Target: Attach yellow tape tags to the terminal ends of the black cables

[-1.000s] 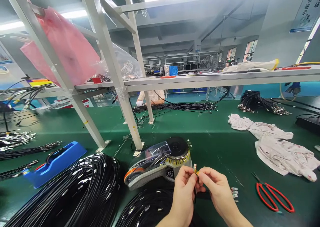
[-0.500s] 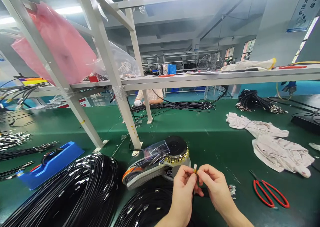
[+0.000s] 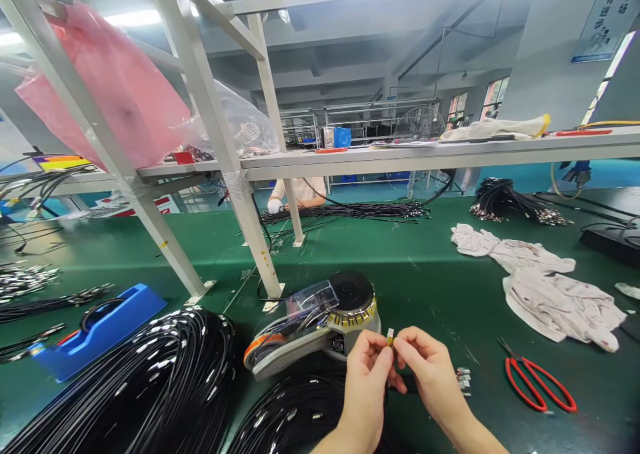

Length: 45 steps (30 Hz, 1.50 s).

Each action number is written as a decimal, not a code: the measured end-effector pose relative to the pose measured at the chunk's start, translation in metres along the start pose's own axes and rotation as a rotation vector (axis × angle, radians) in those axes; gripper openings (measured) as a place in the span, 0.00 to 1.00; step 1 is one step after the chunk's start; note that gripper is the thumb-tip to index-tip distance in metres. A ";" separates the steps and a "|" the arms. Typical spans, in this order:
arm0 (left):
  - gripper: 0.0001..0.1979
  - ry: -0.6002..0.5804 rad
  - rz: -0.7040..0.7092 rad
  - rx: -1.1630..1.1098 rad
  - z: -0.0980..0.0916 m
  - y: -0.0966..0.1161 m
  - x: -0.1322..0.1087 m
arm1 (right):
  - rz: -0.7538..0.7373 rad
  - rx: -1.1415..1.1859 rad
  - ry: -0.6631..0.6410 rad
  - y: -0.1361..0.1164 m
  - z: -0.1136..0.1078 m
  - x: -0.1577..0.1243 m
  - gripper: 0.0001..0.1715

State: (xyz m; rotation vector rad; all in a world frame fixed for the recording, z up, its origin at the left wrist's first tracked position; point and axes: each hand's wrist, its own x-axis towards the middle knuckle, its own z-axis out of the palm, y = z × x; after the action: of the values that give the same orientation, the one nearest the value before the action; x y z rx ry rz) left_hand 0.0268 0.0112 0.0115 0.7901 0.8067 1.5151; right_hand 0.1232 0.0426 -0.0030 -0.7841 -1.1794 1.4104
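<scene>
Left hand [image 3: 367, 382]: fingertips pinched on the cable end [image 3: 389, 338], steadying it.
Right hand [image 3: 433, 374]: thumb and forefinger closed on it too, perhaps over yellow tape.
Place: raised between both hands, tape dispenser [image 3: 320, 321] just behind, within reach.

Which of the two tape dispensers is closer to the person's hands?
The grey one with the clear cover, just beyond the left hand and right hand pinching a small connector; the blue one lies far to the left.
</scene>
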 end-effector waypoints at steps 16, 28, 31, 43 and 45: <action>0.09 0.018 0.003 0.027 0.000 -0.001 0.000 | -0.028 0.052 -0.031 -0.007 0.006 -0.003 0.13; 0.10 0.005 0.011 0.026 0.001 0.001 -0.001 | -0.040 -0.030 0.021 -0.009 0.004 -0.001 0.14; 0.10 0.011 0.011 0.031 0.001 0.001 -0.001 | -0.033 -0.023 0.028 -0.008 0.004 -0.001 0.15; 0.09 0.003 0.018 0.046 0.000 0.000 -0.001 | -0.040 -0.096 0.050 -0.005 0.001 0.000 0.15; 0.11 -0.010 0.017 0.047 0.000 0.001 -0.001 | -0.067 -0.144 0.069 -0.005 0.000 0.000 0.15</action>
State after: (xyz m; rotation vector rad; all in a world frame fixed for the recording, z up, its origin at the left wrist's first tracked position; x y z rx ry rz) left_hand 0.0269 0.0103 0.0122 0.8410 0.8329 1.5108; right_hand 0.1244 0.0425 0.0023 -0.8788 -1.2522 1.2441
